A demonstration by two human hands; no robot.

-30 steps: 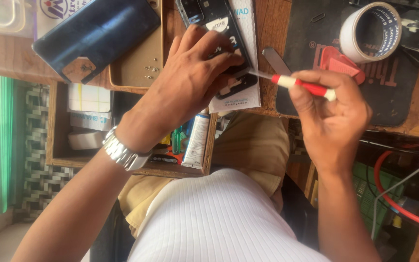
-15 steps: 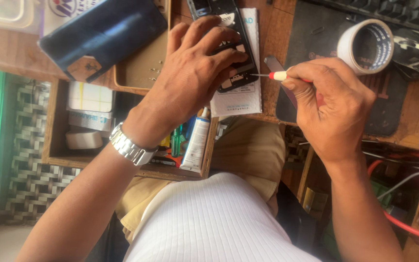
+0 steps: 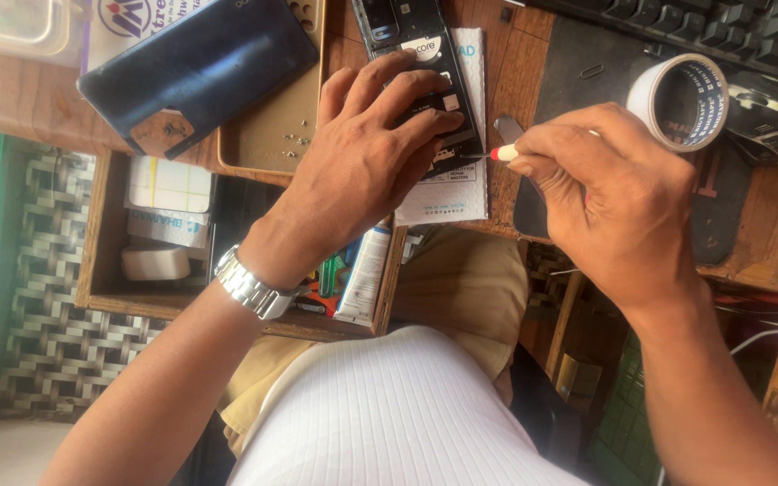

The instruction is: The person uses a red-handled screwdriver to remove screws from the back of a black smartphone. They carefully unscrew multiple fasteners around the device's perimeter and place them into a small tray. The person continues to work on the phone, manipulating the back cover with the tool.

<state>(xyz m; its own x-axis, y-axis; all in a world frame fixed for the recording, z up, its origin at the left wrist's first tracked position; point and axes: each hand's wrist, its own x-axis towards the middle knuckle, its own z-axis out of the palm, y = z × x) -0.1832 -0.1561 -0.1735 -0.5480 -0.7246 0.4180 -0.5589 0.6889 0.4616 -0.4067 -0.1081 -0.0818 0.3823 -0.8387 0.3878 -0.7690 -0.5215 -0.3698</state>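
Observation:
An opened black phone [image 3: 407,40] lies on a white paper sheet [image 3: 461,193] on the wooden desk [image 3: 515,72]. My left hand [image 3: 366,153] presses flat on the phone's lower half, a metal watch [image 3: 249,288] on its wrist. My right hand [image 3: 614,193] grips a small screwdriver [image 3: 497,154] with a red-and-white handle. Its thin tip points left and meets the phone's lower right edge beside my left fingertips.
The phone's dark blue back cover [image 3: 195,67] rests on a tan tray [image 3: 276,126] with several tiny screws. A tape roll [image 3: 677,99], a mouse [image 3: 772,112] and a keyboard [image 3: 704,22] sit at right. An open wooden drawer [image 3: 164,234] holds boxes and a tube [image 3: 364,279].
My right hand has drawn in toward the phone, bringing the screwdriver tip against its lower edge, with more of the handle covered. The left hand keeps pressing the phone.

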